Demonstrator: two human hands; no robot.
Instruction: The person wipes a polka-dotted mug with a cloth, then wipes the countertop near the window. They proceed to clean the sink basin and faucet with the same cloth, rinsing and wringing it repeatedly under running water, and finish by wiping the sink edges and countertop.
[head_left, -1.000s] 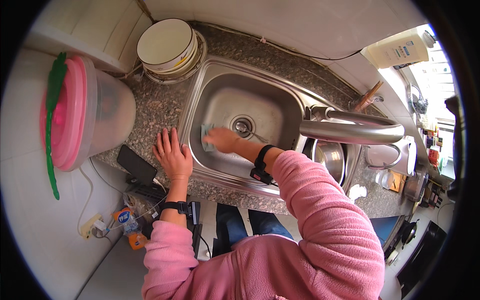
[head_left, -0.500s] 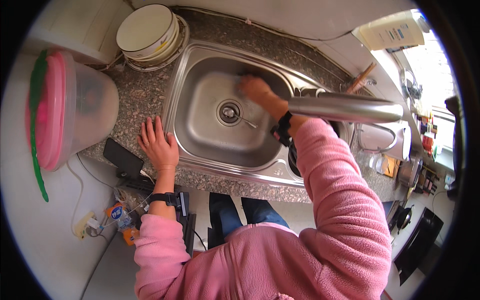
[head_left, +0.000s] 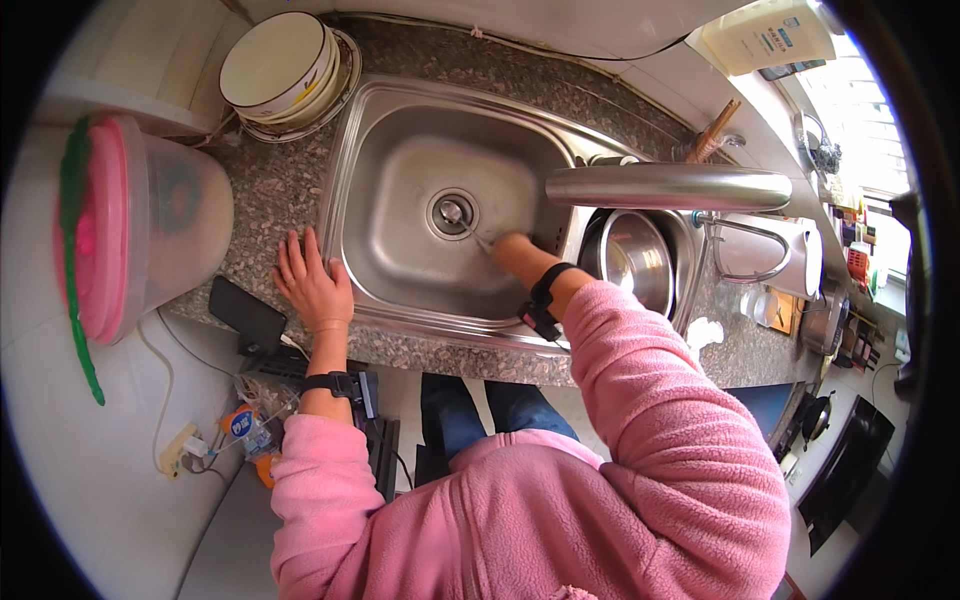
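Observation:
In the steel sink (head_left: 400, 250) lies a small, shiny metal utensil that looks like a spoon (head_left: 466, 224), its rounded end over the drain (head_left: 441, 228). My right hand (head_left: 513, 257) is low in the basin at the handle end of the spoon. Its fingers are closed there and mostly hidden from above. My left hand (head_left: 318, 290) rests flat on the speckled stone counter (head_left: 250, 228) beside the sink's left rim, fingers spread and holding nothing. A dark phone (head_left: 248, 309) lies just left of that wrist.
A metal faucet (head_left: 665, 187) juts across the sink's right side, above a steel pot (head_left: 640, 262) in the smaller basin. Stacked white enamel bowls (head_left: 275, 65) stand at the back left. A translucent tub with a pink lid (head_left: 107, 230) sits at the far left.
My right hand has come from the back right of the basin toward me, down to the spoon's handle. The handle's angle has shifted slightly. The left hand stays on the counter.

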